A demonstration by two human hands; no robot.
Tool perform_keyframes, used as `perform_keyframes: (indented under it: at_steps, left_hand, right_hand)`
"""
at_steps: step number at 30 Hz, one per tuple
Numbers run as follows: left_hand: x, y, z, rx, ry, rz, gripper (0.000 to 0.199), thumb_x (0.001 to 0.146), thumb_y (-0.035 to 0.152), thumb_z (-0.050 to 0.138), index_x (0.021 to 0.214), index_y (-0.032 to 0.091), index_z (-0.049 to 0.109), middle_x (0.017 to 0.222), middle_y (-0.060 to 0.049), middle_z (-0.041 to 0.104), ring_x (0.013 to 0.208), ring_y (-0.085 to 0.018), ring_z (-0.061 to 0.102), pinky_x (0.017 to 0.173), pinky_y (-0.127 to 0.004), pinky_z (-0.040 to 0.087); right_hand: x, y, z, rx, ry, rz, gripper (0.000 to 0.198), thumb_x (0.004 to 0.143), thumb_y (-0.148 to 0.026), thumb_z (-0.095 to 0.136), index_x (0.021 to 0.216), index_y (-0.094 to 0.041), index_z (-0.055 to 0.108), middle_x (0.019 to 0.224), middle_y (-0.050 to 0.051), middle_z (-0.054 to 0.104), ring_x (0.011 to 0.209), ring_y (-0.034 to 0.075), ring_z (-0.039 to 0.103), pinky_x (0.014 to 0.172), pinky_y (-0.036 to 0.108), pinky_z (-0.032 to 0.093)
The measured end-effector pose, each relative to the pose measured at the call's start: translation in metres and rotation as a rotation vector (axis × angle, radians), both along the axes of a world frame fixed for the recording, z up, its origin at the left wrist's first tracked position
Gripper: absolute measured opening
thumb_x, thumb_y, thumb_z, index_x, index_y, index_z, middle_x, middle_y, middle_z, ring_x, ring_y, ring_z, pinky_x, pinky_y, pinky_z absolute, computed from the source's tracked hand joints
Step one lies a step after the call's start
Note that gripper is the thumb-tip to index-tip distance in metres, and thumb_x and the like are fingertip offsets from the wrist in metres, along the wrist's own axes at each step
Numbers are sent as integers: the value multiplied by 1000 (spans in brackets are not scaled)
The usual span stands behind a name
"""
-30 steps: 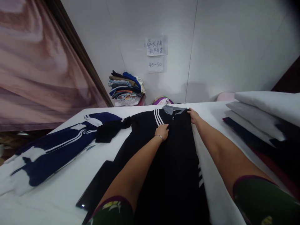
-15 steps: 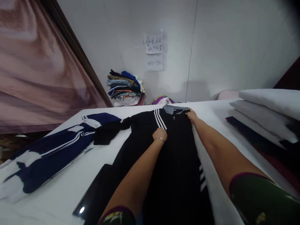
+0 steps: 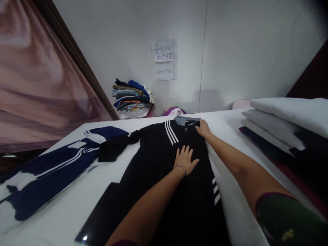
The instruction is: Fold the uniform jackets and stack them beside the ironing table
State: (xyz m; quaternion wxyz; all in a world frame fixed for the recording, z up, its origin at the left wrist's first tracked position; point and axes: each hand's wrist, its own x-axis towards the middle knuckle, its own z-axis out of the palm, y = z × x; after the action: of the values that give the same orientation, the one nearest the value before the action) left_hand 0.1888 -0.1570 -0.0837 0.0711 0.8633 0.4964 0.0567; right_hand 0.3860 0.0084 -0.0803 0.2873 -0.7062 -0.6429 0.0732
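A black zip jacket [image 3: 164, 171] with white stripes and a grey inner collar lies spread on the white table [image 3: 228, 136], one sleeve stretched out to the left. My left hand [image 3: 185, 160] rests flat on the chest of the jacket, fingers spread. At the collar's right end, my right hand [image 3: 203, 128] is closed on the jacket's edge, its fingertips partly hidden. The far sleeve tip overlaps a navy garment [image 3: 69, 164] with white stripes and white patches. A dark glossy flat object [image 3: 102, 212] lies beside the jacket's lower left.
Folded white and dark fabrics [image 3: 282, 133] are stacked on the right. Beyond the table's far edge stand a pile of folded clothes [image 3: 133, 99] and a purple item [image 3: 174, 111]. Handwritten papers [image 3: 165, 51] hang on the wall, and a pinkish curtain [image 3: 38, 75] drapes at left.
My left hand has opened from a closed hold near the shoulder stripes and moved slightly down and right, flat on the chest. My right hand stays at the collar. The view has shifted slightly.
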Motion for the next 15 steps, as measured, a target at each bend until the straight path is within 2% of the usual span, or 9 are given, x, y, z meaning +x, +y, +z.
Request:
perform_keyframes:
  at_steps: [2, 3, 6, 9, 11, 15]
  left_hand:
    - [-1, 2, 2, -1, 4, -4, 70, 89, 63, 22, 143, 20, 35, 152, -7, 26, 142, -25, 12, 114, -51, 8]
    - [-1, 2, 3, -3, 7, -7, 70, 89, 63, 22, 143, 20, 35, 152, -7, 26, 142, -25, 12, 114, -51, 8]
    - [-1, 2, 3, -10, 20, -16, 70, 89, 63, 22, 143, 20, 34, 153, -7, 25, 142, -25, 12, 114, -51, 9]
    - [-1, 2, 1, -13, 28, -23, 70, 88, 63, 22, 143, 20, 34, 153, -7, 24, 142, -25, 12, 113, -51, 9]
    - [-1, 3, 0, -17, 26, -27, 70, 88, 63, 23, 143, 20, 34, 153, -7, 24, 142, -25, 12, 113, -51, 9]
    - [-2, 9, 5, -64, 7, -33, 69, 88, 62, 29, 142, 21, 35, 153, -6, 24, 142, -24, 12, 113, -50, 9]
  right_hand:
    - [-6, -11, -5, -66, -17, 63, 64, 87, -40, 46, 141, -12, 31, 150, 17, 26, 138, 30, 19, 110, 47, 16]
    - [-9, -16, -8, -120, -8, 101, 63, 87, -43, 46, 141, -15, 33, 152, 14, 24, 140, 30, 16, 111, 49, 12]
    - [-14, -21, -12, -238, 44, 156, 54, 86, -45, 50, 134, -20, 45, 149, 11, 32, 139, 29, 19, 110, 54, 7]
    - [-11, -21, -4, -227, 137, 115, 52, 86, -42, 51, 132, -19, 49, 147, 11, 35, 139, 29, 22, 111, 52, 11]
    - [-6, -26, 6, -195, 213, 71, 51, 89, -39, 45, 134, -16, 47, 147, 12, 35, 138, 27, 24, 112, 46, 16]
    - [4, -67, 18, -122, 378, 10, 49, 91, -29, 39, 135, -11, 46, 142, 13, 43, 133, 22, 36, 110, 35, 26]
